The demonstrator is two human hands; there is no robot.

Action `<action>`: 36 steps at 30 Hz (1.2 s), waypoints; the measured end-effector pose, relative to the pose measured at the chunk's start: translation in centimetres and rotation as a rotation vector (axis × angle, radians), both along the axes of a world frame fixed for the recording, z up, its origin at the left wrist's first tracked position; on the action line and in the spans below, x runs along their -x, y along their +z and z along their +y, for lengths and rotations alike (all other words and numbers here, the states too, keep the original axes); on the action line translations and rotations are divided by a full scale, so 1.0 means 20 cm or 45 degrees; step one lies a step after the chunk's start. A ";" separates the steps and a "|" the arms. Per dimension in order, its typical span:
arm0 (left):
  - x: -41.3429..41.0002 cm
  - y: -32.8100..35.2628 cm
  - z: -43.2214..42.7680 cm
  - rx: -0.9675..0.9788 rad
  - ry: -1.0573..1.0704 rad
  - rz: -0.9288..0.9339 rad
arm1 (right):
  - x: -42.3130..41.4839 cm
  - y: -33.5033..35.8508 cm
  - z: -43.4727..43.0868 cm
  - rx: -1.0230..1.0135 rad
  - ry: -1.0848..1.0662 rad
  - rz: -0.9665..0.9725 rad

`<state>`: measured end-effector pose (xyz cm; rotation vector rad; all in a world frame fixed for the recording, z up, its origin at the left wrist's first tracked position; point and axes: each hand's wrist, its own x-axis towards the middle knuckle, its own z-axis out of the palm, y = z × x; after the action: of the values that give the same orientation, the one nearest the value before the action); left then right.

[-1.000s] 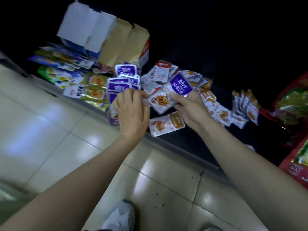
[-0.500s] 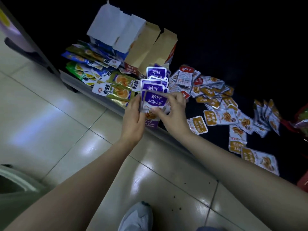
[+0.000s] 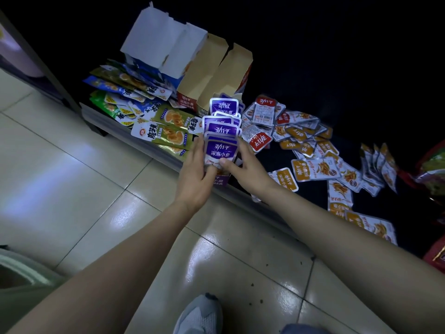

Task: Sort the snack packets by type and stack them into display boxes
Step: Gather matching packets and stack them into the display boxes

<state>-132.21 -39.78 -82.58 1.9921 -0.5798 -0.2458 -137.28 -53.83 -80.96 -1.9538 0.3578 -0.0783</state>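
Two hands met on one packet at the near edge of the surface (image 3: 106, 121); the left hand (image 3: 195, 179) had its fingers laid up the left side of the front purple packet (image 3: 220, 150) with the thumb tucked at its lower corner, grip closed on it; the right hand (image 3: 250, 169) pinched the same packet, thumb pressed on its lower edge, the other fingers spread behind and to the right. The front purple packet stood upright at the head of a row of purple packets (image 3: 222, 119), overlapping one behind another; a purple display box (image 3: 221, 183) showed just below the hands, its walls mostly hidden, so how the row sat in it could not be told.

Surface dark, low, with a grey front edge; to the right of the row, red packets (image 3: 261, 141), then orange packets (image 3: 313, 169) scattered loose, some overlapping; a small fanned group stood further right (image 3: 378, 165). To the left, green and yellow packets (image 3: 168, 133) lay touching blue packets (image 3: 115, 85). Behind these, open boxes leaned together: white-flapped boxes (image 3: 163, 44), tan-flapped boxes (image 3: 216, 75). Red bags (image 3: 433, 256) at the far right edge, partly cut off.

Floor (image 3: 72, 165) of pale glossy tiles, with light glare and dark specks; one grey shoe (image 3: 202, 314) at the bottom; room beyond the surface too dark to read.
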 end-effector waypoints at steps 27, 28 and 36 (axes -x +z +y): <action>0.08 -0.21 -0.84 -1.122 -0.239 -0.164 | 0.50 -0.27 -0.83 0.613 -0.088 0.039; 0.11 -0.21 -0.83 -1.082 -0.276 -0.221 | 0.46 -0.27 -0.84 0.616 -0.140 -0.002; 0.14 -0.21 -0.74 -0.676 -0.316 -0.370 | 0.07 -0.27 -0.86 0.779 0.091 0.183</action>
<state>-135.00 -54.59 -86.69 2.4887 -1.0347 -0.2843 -138.70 -71.00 -86.37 -2.5842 0.3875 0.0015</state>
